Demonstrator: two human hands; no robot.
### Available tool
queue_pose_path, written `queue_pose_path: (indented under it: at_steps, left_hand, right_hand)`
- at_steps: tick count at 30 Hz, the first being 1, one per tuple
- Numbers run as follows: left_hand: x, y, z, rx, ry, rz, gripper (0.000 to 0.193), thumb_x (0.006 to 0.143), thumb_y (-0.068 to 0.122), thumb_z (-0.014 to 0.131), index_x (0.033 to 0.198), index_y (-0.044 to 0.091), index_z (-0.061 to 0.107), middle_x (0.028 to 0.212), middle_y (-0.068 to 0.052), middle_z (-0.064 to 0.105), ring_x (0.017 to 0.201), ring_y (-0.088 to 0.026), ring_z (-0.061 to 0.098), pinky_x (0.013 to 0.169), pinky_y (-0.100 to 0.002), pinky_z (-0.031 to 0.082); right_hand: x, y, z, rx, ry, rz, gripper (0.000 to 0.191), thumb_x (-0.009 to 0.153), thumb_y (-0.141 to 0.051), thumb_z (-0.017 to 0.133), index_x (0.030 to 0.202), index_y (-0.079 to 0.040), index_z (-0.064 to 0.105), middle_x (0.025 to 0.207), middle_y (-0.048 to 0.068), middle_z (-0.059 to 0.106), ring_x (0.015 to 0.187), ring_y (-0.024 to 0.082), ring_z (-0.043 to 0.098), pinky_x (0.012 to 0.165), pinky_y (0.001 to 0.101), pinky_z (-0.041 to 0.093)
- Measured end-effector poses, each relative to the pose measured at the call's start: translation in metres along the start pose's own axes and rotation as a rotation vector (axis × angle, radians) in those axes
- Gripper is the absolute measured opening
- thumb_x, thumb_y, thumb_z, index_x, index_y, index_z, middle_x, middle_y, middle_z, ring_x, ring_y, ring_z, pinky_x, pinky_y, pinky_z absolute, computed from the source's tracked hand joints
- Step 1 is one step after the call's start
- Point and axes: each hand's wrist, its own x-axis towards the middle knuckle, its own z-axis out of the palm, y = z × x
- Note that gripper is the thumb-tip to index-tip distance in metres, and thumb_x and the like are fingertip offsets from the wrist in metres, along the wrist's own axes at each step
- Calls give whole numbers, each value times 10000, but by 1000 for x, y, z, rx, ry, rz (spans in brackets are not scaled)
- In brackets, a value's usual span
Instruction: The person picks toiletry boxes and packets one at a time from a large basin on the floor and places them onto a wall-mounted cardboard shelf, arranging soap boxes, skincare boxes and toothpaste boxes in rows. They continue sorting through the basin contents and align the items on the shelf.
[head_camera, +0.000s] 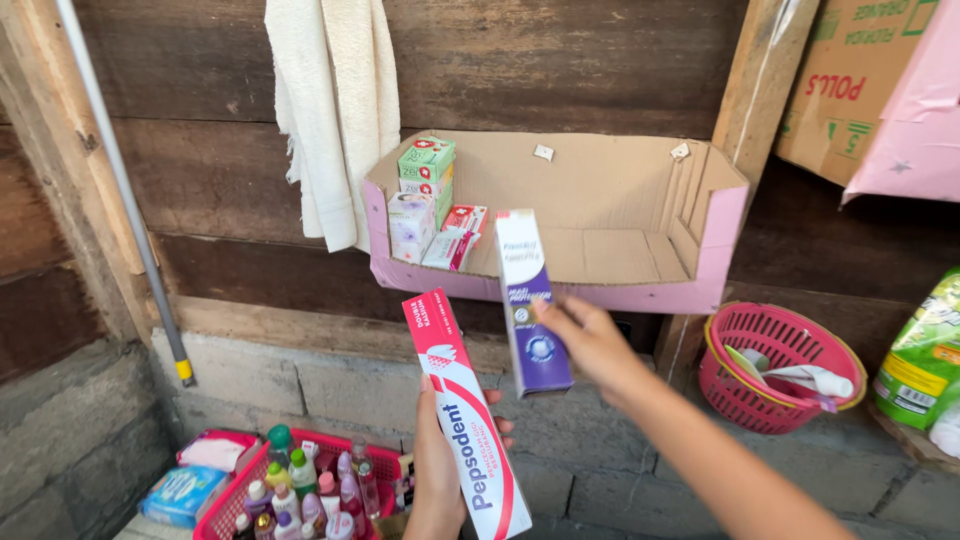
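Note:
My left hand (440, 470) grips a long red and white toothpaste box (462, 410), held upright and tilted a little. My right hand (592, 342) holds a purple and white toothpaste box (530, 305) by its lower part, raised in front of the pink-edged cardboard tray (620, 296) fixed to the wooden wall. Inside the tray's left end stand several small green, white and red boxes (428, 200).
A white towel (335, 110) hangs above the tray's left side. A pink basket (775, 365) sits at the right, next to a green bag (925, 360). A red basket of small bottles (300, 490) is below left. A grey pole (125, 190) leans on the wall.

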Motion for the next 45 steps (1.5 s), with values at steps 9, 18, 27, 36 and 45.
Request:
queue_pose_path:
  at_steps: [9, 18, 27, 36, 45]
  left_hand:
    - [49, 29, -12, 34, -78, -47, 710, 983, 614, 274, 1150, 11, 609, 1009, -171, 731, 718, -264, 700, 626, -421, 597]
    - [93, 29, -33, 49, -15, -139, 673, 971, 667, 315, 1205, 98, 589, 974, -173, 726, 663, -275, 680, 581, -419, 568]
    - [149, 9, -61, -14, -128, -230, 735, 967, 687, 283, 1188, 63, 605, 934, -182, 720, 628, -310, 684, 533, -449, 573]
    - [160, 3, -63, -82, -178, -240, 733, 941, 662, 275, 1172, 55, 615, 941, -185, 726, 634, -323, 690, 546, -476, 581]
    - [132, 6, -26, -40, -140, -273, 692, 939, 660, 314, 1192, 95, 621, 915, -213, 708, 607, -318, 667, 535, -483, 563]
  right_hand:
    - [116, -61, -60, -794, 235, -397, 517, 884, -297, 759, 1337, -73, 651, 1147, 136, 745, 955, 249, 718, 834, 381, 561]
    - [252, 0, -111, -1223, 168, -441, 496, 797, -246, 838, 1239, -72, 699, 1215, 156, 702, 1202, 366, 574, 1037, 449, 460]
    - [334, 42, -127, -1311, 30, -365, 488, 790, -255, 843, 1221, -69, 708, 1221, 172, 701, 1176, 360, 620, 1042, 433, 477]
    - [292, -10, -130, -1539, 42, -33, 511, 749, -400, 856, 1091, -28, 777, 1069, 226, 751, 1037, 361, 717, 942, 419, 565]
    - [214, -58, -153, -1661, 213, 326, 505, 753, -355, 820, 1049, 51, 782, 1048, 267, 754, 994, 368, 749, 899, 432, 594]
